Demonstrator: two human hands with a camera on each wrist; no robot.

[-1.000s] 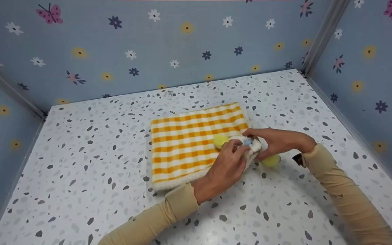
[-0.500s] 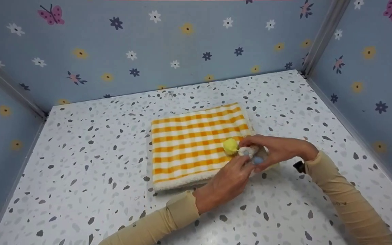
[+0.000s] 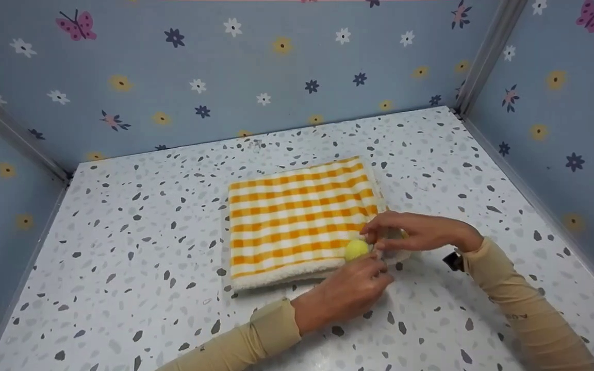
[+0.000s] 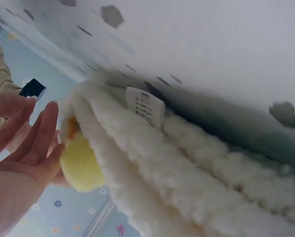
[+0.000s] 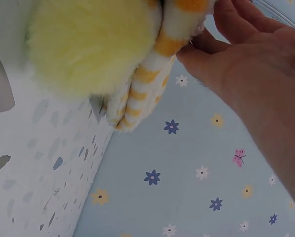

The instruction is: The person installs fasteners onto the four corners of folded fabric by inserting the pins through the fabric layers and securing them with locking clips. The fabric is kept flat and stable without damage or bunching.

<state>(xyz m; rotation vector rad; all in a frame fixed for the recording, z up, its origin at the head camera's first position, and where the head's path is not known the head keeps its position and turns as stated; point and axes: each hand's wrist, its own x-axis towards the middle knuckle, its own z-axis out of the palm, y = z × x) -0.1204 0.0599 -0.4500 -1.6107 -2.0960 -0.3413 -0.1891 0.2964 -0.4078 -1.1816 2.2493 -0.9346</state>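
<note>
A folded yellow-and-white checked blanket with a white fleece lining lies on the table. A yellow pom-pom rests at its near right corner, and a white label sticks out from the fleece. My right hand pinches the blanket's right edge between thumb and fingers. My left hand is just in front of the corner; in the left wrist view its fairly straight fingers reach the fleece edge beside the pom-pom. Another yellow pom-pom fills the upper left of the right wrist view.
The speckled white tabletop runs back to a blue flowered panel. Similar panels stand at the left and right, with grey posts in the corners. A small black piece sits at my right cuff.
Both hands have moved nearer along the blanket's right side. The pom-pom has shifted nearer and slightly right. Bunched fleece and small blue patches that showed between my fingers are now out of sight.
</note>
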